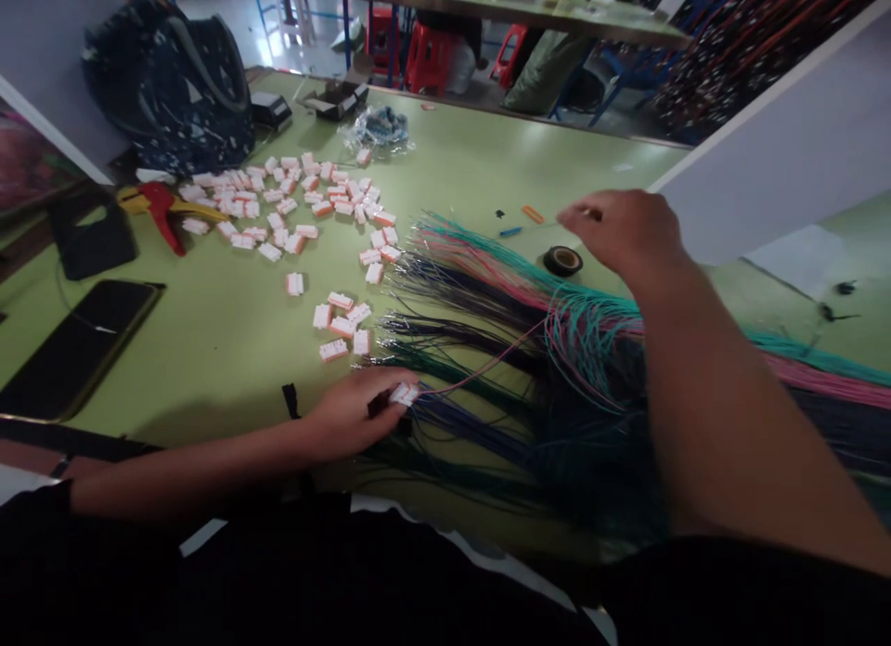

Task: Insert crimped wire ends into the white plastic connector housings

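Note:
Pinched between the fingers of my left hand is a white connector with orange edging. A thin pink wire runs from it to the right, over the bundles. My right hand is raised above the wires, its fingers curled together; something thin and pale seems to stick out at its fingertips, too faint to name. Below it lie long bundles of turquoise wires, pink, dark and blue wires, their bare ends toward the left. Many loose white and orange connectors lie left of the wire ends.
On the green table are a phone, a red and yellow tool, a black tape roll, a plastic bag and a dark bag. A pale panel stands at the right.

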Action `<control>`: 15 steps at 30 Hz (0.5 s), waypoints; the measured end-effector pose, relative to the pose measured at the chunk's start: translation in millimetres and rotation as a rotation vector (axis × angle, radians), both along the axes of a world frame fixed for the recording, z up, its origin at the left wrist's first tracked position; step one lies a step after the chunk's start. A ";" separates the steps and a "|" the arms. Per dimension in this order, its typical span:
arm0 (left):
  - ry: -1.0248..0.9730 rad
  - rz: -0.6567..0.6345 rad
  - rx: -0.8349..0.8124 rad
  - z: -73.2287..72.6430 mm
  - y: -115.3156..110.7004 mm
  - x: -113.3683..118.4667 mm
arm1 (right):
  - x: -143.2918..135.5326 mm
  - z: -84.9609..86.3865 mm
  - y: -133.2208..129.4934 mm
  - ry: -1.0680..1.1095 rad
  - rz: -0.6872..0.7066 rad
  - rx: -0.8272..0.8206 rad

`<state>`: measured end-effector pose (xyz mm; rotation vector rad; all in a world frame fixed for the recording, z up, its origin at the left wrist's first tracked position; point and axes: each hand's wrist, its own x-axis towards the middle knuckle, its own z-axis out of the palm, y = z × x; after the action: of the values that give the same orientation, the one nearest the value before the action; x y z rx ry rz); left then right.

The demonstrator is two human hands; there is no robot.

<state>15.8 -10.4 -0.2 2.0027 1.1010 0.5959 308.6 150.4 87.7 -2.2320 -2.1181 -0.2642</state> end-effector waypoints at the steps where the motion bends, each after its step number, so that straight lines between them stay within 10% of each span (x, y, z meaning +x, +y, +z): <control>1: -0.001 0.008 0.000 -0.1 -0.6 0.0 | -1.0 7.0 -8.9 -0.067 -0.080 -0.084; 7: 0.001 -0.004 0.018 0.2 -1.7 1.2 | 2.9 23.2 -38.5 -0.010 -0.364 0.114; 10: -0.026 0.012 -0.011 2.3 -1.6 1.3 | -8.6 11.9 -57.6 0.381 -0.080 0.173; 15: -0.202 0.041 -0.280 0.7 1.0 0.8 | -47.2 -23.2 -108.5 0.576 0.552 -0.245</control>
<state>16.6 -9.4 0.5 1.6463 1.0418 0.6143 261.4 41.9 64.4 -1.4450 -2.3610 0.6097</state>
